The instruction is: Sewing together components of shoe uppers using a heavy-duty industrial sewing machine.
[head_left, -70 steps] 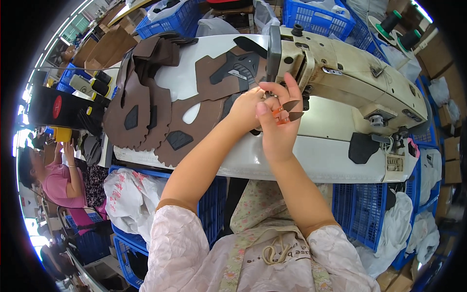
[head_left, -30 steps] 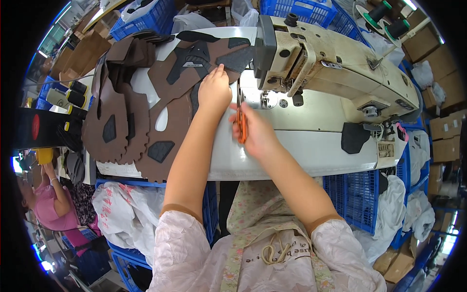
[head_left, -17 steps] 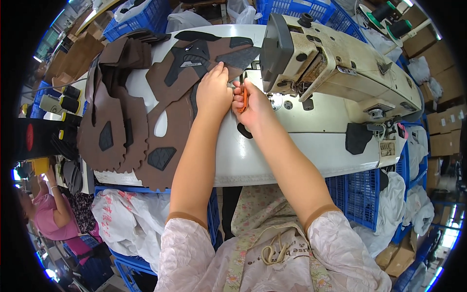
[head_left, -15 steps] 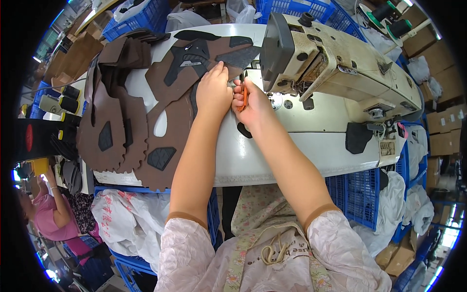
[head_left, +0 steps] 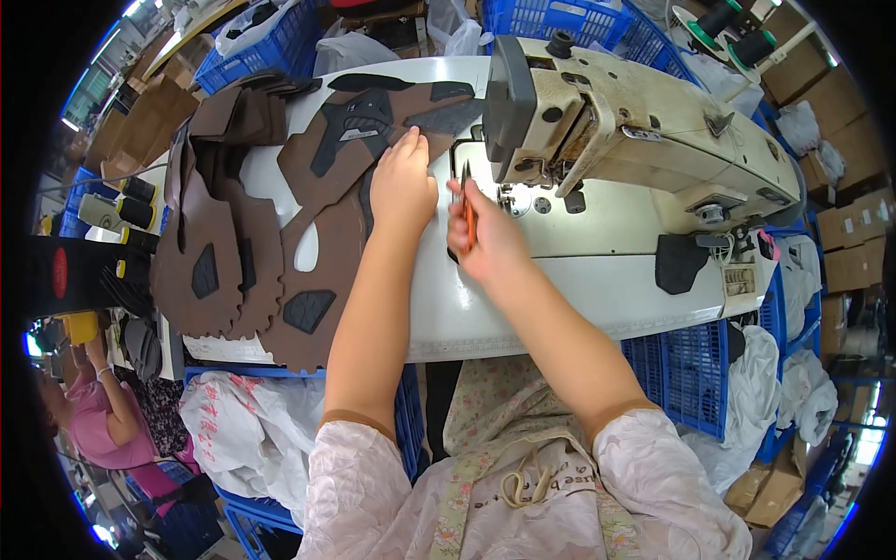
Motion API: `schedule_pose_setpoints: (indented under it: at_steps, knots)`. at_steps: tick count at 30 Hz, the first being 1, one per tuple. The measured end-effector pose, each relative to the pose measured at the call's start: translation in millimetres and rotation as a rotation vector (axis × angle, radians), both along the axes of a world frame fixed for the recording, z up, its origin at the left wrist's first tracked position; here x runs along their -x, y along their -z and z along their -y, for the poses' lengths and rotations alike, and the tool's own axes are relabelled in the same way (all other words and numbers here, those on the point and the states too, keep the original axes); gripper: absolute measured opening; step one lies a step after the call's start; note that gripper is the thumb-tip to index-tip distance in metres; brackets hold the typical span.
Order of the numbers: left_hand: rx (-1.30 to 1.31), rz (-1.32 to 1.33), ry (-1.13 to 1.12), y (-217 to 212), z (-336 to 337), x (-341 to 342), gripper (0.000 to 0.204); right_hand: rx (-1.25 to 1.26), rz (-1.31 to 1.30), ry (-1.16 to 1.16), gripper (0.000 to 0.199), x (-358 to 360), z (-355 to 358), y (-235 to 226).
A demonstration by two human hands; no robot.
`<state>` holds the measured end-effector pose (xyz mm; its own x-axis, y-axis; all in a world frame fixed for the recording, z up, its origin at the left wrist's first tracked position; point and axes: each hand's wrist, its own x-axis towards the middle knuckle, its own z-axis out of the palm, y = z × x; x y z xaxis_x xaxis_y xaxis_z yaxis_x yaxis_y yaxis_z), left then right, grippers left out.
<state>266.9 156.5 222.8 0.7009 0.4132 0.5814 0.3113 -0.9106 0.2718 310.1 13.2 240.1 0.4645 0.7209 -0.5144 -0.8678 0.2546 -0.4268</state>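
My left hand [head_left: 403, 184] lies with fingers stretched over the right part of a brown cut panel [head_left: 309, 159] that carries dark grey patches. Orange-handled thread snips [head_left: 469, 226] are gripped in my right hand [head_left: 495, 241], their dark blades pointing away from me. That hand is over the pale machine bed, apart from the panel and left of the needle area. To the right stands the cream sewing machine [head_left: 644, 121]. A stack of similar brown panels [head_left: 207, 247] is piled at the left of the table; the panel under my hand partly overlaps it.
A loose dark patch [head_left: 681, 264] lies right on the white table [head_left: 467, 322]. Blue crates [head_left: 677, 373] stand below and behind the table. Black thread spools [head_left: 719, 19] are at the back right. At the left edge is a person in pink [head_left: 107, 425].
My right hand with the snips has drawn back toward me, away from the panel's edge. My left hand stays on the panel. The whole view has shifted slightly.
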Motion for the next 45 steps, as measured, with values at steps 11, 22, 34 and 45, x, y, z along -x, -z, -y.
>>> schedule_pose_setpoints:
  at_steps: [11,22,34,45]
  knots:
    - [0.675,0.592,-0.008,-124.4,-42.7,15.5,0.035,0.000,0.329,-0.430,0.038,51.3,155.1,-45.7]
    - [0.853,1.071,0.187,-249.8,45.8,151.7,0.037,-0.308,0.739,-0.463,0.040,68.4,200.8,-106.9]
    - [0.942,0.937,0.045,-210.8,117.0,273.3,0.038,-0.520,0.939,-0.261,0.034,90.8,164.4,-157.3]
    - [0.938,0.891,0.024,-193.3,153.2,302.4,0.037,-0.476,1.059,-0.012,0.032,114.3,141.6,-149.8]
